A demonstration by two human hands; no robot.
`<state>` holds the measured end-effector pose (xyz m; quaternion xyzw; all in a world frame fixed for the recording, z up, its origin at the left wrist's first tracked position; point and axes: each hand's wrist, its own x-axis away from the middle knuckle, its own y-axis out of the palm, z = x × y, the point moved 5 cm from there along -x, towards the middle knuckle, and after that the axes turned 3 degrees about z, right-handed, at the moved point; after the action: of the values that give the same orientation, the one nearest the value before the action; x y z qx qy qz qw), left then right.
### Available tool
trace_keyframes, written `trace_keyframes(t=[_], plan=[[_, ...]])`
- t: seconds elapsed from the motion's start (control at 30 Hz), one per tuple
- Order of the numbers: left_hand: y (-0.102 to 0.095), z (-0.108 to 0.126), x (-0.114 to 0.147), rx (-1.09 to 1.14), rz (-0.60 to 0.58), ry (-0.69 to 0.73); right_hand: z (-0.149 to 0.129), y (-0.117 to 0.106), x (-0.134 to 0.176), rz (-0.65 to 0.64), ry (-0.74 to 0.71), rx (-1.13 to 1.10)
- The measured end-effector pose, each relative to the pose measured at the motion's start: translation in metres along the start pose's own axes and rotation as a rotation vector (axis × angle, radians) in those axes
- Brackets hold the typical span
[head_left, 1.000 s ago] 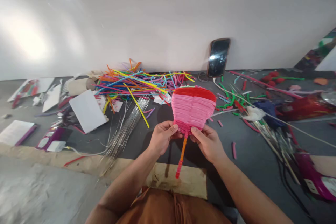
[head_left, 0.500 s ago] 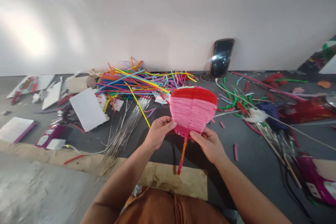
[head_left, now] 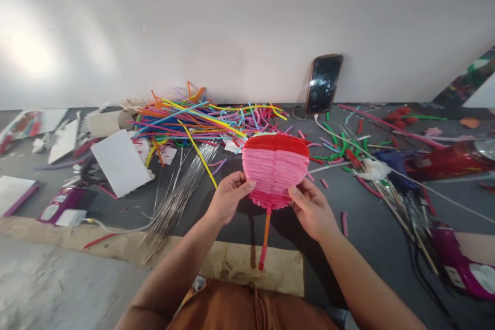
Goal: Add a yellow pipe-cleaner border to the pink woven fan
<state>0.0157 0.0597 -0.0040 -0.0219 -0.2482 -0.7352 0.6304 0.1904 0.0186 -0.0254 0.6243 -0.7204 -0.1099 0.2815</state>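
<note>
A hand fan [head_left: 275,171] made of pipe cleaners is held up before me, pink with a red band across its top and an orange and pink handle [head_left: 266,237] hanging straight down. My left hand [head_left: 229,197] pinches its lower left edge, thumb on the front face. On the opposite side, the thumb of my right hand [head_left: 311,208] presses the lower right edge, with the fingers behind and partly hidden. Neither hand touches the handle.
Behind the fan lies a heap of coloured pipe cleaners [head_left: 185,118], with bare wires [head_left: 183,193] nearer me. A phone [head_left: 325,84] leans on the wall. White card [head_left: 120,163] lies left; a red can [head_left: 448,162] and purple box [head_left: 464,263] lie right.
The fan has shifted slightly left and down. My right hand has moved from beside the top of the handle up to the fan's lower right edge. The left keeps its grip.
</note>
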Motion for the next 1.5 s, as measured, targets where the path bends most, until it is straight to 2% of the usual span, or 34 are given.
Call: trace_keyframes(t=[0.13,0.4,0.7,0.83,0.97,1.23,1.5], plan=[[0.001,-0.002,0.003,0.068,-0.022,-0.061,-0.001,0.008,0.002,0.011,0.071,-0.103],[0.001,-0.006,0.003,0.145,0.057,-0.019,0.0,0.004,0.0,-0.014,0.118,-0.12],[-0.002,-0.008,-0.002,0.084,-0.027,-0.078,-0.004,-0.005,-0.006,0.028,0.157,-0.113],[-0.009,-0.001,-0.004,0.125,-0.012,-0.118,-0.003,-0.004,-0.003,0.023,0.202,-0.076],[-0.01,-0.002,-0.009,0.115,-0.025,-0.17,-0.001,-0.003,-0.003,0.04,0.212,-0.132],[-0.007,-0.009,-0.013,0.132,0.046,-0.078,0.003,-0.002,-0.004,0.03,0.209,-0.113],[-0.009,-0.009,-0.011,0.077,0.059,-0.039,0.004,-0.008,-0.006,0.137,0.144,-0.076]])
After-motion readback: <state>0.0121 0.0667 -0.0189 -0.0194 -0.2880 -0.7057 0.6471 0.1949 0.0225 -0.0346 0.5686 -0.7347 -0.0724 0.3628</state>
